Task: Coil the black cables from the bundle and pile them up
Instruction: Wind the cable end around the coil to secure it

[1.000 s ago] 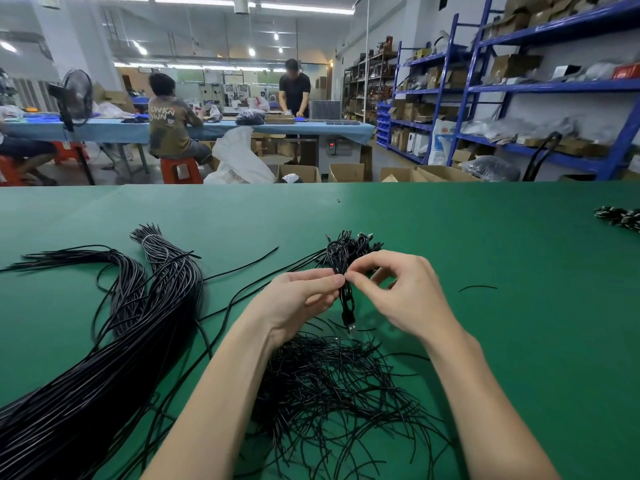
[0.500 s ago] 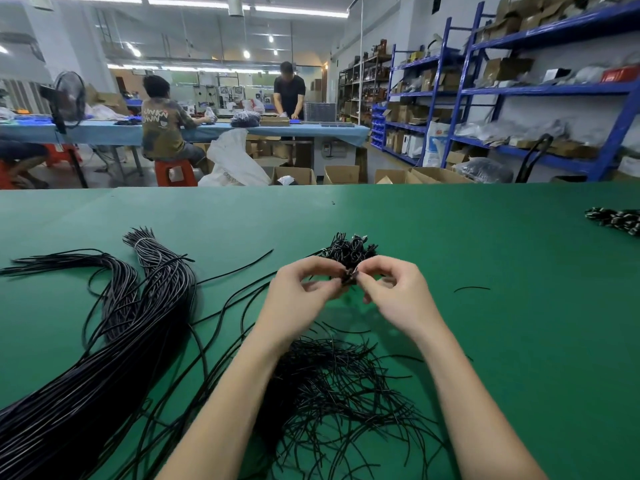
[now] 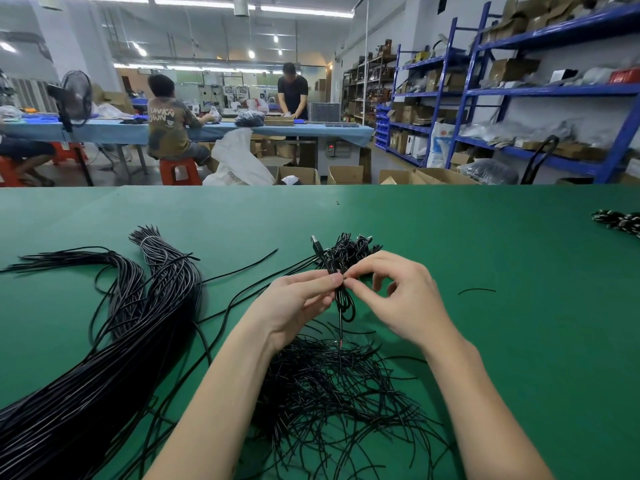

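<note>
While the left hand (image 3: 294, 306) pinches a small coil (image 3: 344, 299) above the green table (image 3: 485, 341), the right hand (image 3: 398, 296) pinches it too, at the top, other fingers loosely curled. The big bundle (image 3: 104, 358) lies off to the left, the pile (image 3: 349, 251) sits just behind the hands, and loose ends (image 3: 339, 403) tangle underneath.

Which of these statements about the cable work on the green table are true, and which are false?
1. Both hands pinch one thin black cable folded into a coil. True.
2. The left hand lies flat on the table. False: it is raised, in a grip on the cable.
3. The long black cable bundle lies left of the hands. True.
4. The right hand holds scissors. False: only the cable.
</note>
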